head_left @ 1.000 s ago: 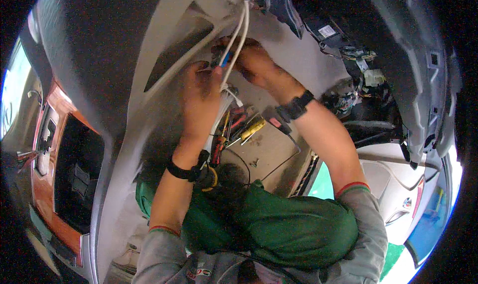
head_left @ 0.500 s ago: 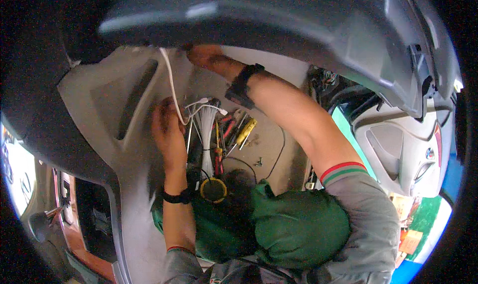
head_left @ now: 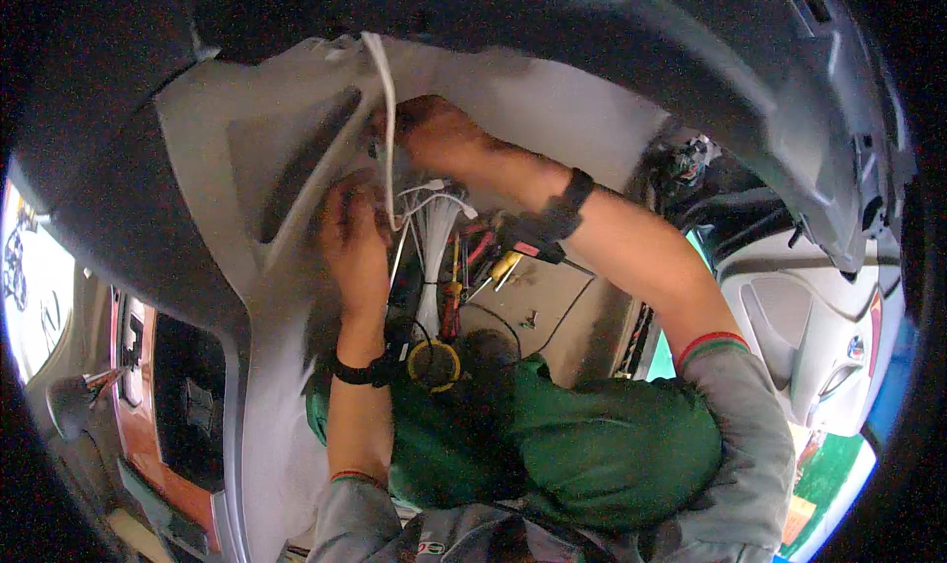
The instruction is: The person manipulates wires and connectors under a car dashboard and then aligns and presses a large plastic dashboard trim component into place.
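Several white wires hang in a loose bundle against the grey panel, one strand running up to the panel's top edge and the rest fanning down between the two hands. The likeliest trouble, as a judgement, is a snag: the strands cross one another just below the right hand, so a pull on one could drag or kink its neighbours, or tug a connector loose where it cannot be seen. The right hand is curled at the top of the bundle, fingers closed in, and seems to grip the wires there, though the hold itself is hidden. The left hand lies flat against the panel just beside the bundle, its fingers fairly straight and together; whether it pinches a strand cannot be told. Below lie screwdrivers with coloured handles and a yellow tape roll, near enough that a dropped wire could tangle among them.
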